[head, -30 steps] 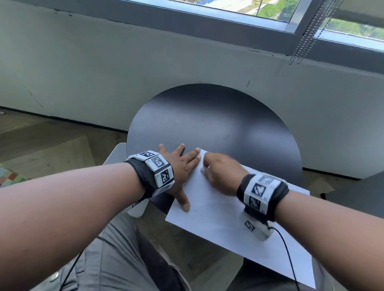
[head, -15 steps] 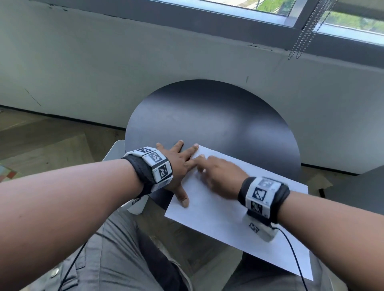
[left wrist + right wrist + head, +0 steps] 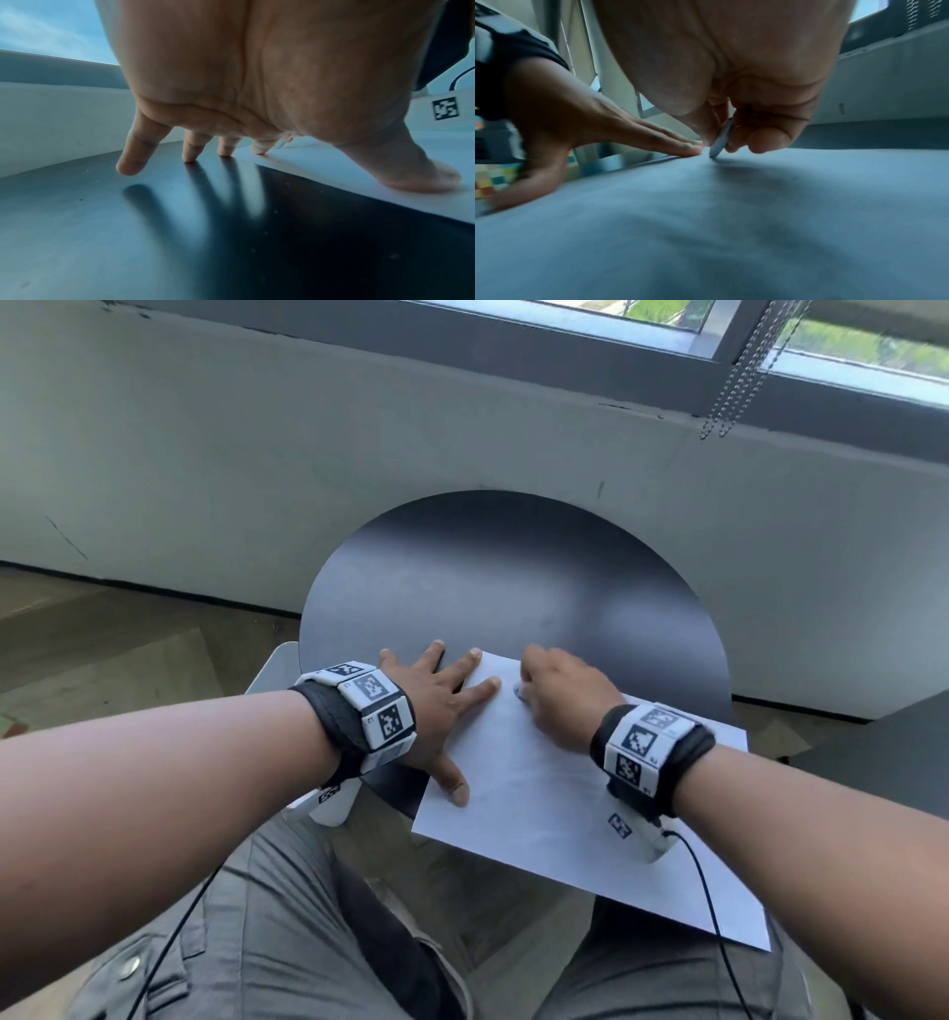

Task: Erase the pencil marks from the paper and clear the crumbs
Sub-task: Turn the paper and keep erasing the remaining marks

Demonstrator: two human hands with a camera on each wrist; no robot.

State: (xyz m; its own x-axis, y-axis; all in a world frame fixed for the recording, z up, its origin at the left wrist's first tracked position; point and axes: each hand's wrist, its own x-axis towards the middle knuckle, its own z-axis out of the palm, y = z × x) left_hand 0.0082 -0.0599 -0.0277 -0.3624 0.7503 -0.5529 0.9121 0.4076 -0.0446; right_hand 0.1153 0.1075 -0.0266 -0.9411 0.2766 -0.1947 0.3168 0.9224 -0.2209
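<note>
A white sheet of paper [image 3: 539,793] lies on the round black table [image 3: 513,577], with its near part hanging over the table's edge. Faint grey smudges [image 3: 513,788] show on the sheet. My left hand [image 3: 441,711] lies flat with fingers spread, thumb and index finger on the paper's left edge and the other fingertips [image 3: 189,156] on the table. My right hand [image 3: 534,690] pinches a thin grey-white eraser [image 3: 721,138] and presses its tip onto the paper [image 3: 706,223] near the far corner, just right of the left hand [image 3: 590,125].
A grey wall [image 3: 257,454] under a window stands right behind the table. A bead chain [image 3: 734,377] hangs at top right. A white seat part [image 3: 277,665] sits left of the table, and a dark surface [image 3: 898,747] at the right. My legs are below the paper.
My right hand rubbed the eraser left until it met the left index fingertip, then drew back a little to the right. The left hand has kept pressing the paper in place.
</note>
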